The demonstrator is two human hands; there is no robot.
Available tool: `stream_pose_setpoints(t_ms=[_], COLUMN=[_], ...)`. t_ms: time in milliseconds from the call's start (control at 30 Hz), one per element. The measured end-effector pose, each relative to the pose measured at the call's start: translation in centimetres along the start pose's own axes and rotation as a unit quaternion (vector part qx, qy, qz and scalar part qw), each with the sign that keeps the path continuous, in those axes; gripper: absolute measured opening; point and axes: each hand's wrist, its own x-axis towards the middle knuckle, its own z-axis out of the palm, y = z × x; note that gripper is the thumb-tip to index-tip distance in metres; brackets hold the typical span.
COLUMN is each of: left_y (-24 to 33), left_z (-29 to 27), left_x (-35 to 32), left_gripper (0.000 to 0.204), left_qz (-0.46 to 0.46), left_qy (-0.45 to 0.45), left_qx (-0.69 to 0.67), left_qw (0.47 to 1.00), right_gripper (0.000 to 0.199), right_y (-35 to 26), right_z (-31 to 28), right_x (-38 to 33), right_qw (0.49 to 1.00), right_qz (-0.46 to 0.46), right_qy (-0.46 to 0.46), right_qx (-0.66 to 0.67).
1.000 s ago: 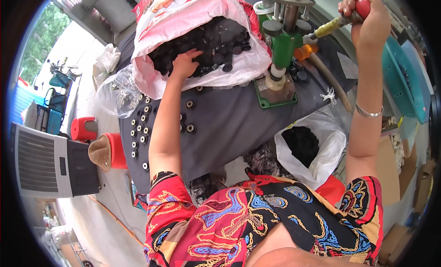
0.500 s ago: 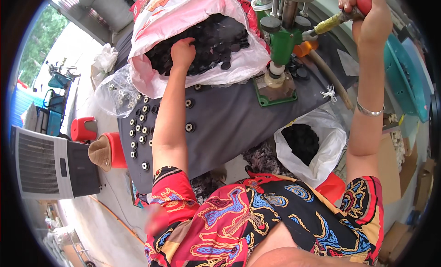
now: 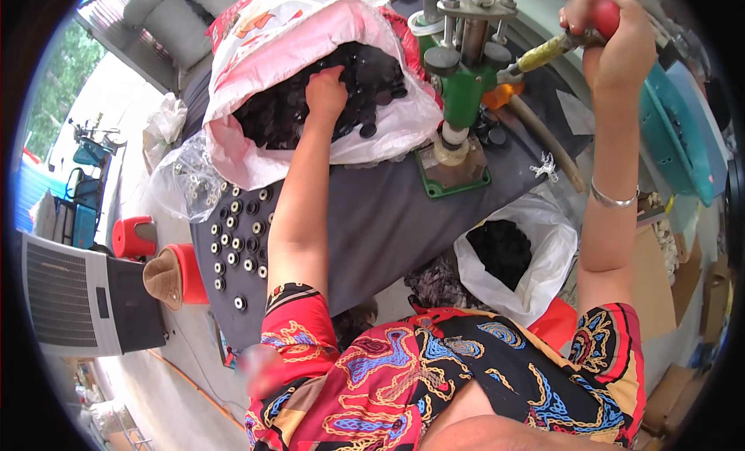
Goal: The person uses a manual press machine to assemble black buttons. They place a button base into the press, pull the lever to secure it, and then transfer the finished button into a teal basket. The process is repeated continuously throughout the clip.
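My left hand (image 3: 327, 95) reaches into a large white and pink sack (image 3: 388, 139) of black round caps (image 3: 372, 94). Its fingers are curled together among the caps, and the fingertips are hidden. Up at the right, my right hand (image 3: 621, 51) is closed round the red ball knob (image 3: 603, 18) of a lever with a yellow sleeve (image 3: 541, 53). That lever belongs to a green hand press (image 3: 464, 98) standing on the dark-covered table (image 3: 372, 210). A white nozzle-like tip sits at the press base (image 3: 458, 175).
Several black rings with pale centres (image 3: 233, 240) lie on the table's left, by a clear plastic bag (image 3: 186, 183). A white sack of black pieces (image 3: 543, 272) stands below the press. A wooden stick (image 3: 547, 140) lies to the right; a grey air cooler (image 3: 66, 296) stands left.
My left hand has moved to the right and deeper among the caps in the sack. My right hand stays on the lever knob. The whole view has shifted slightly.
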Motion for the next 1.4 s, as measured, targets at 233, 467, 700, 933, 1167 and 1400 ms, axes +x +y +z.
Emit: stream_pose_setpoints(t_ms=[233, 467, 700, 933, 1167, 1400], left_y=[-0.5, -0.3, 4.2, 5.0, 4.5, 10.2], left_z=[0.9, -0.1, 0.3, 0.9, -2.9, -12.1], left_x=[0.9, 1.0, 0.9, 1.6, -1.4, -17.2], left_gripper=[0.021, 0.030, 0.047, 0.025, 0.017, 0.016], left_qz=[-0.018, 0.003, 0.104, 0.183, 0.133, 0.201], left_qy=[-0.044, -0.116, -0.060, -0.102, 0.096, -0.007], left_qx=[0.056, -0.014, 0.005, 0.181, -0.050, -0.092], left_qw=[0.997, 0.993, 0.993, 0.961, 0.985, 0.975], right_gripper=[0.031, 0.030, 0.030, 0.031, 0.031, 0.028], right_y=[-1.0, -1.2, -0.9, -1.0, -1.3, -1.2], right_z=[5.0, 5.7, 5.4, 5.1, 6.4, 6.9], right_x=[-2.1, -2.3, -2.5, -2.1, -2.6, -2.6], right_qw=[0.970, 0.974, 0.965, 0.975, 0.974, 0.969], right_qz=[-0.081, -0.067, -0.103, -0.090, -0.072, -0.057], right_qy=[0.047, 0.068, 0.058, 0.046, 0.063, 0.104], right_qx=[-0.227, -0.207, -0.234, -0.200, -0.207, -0.219])
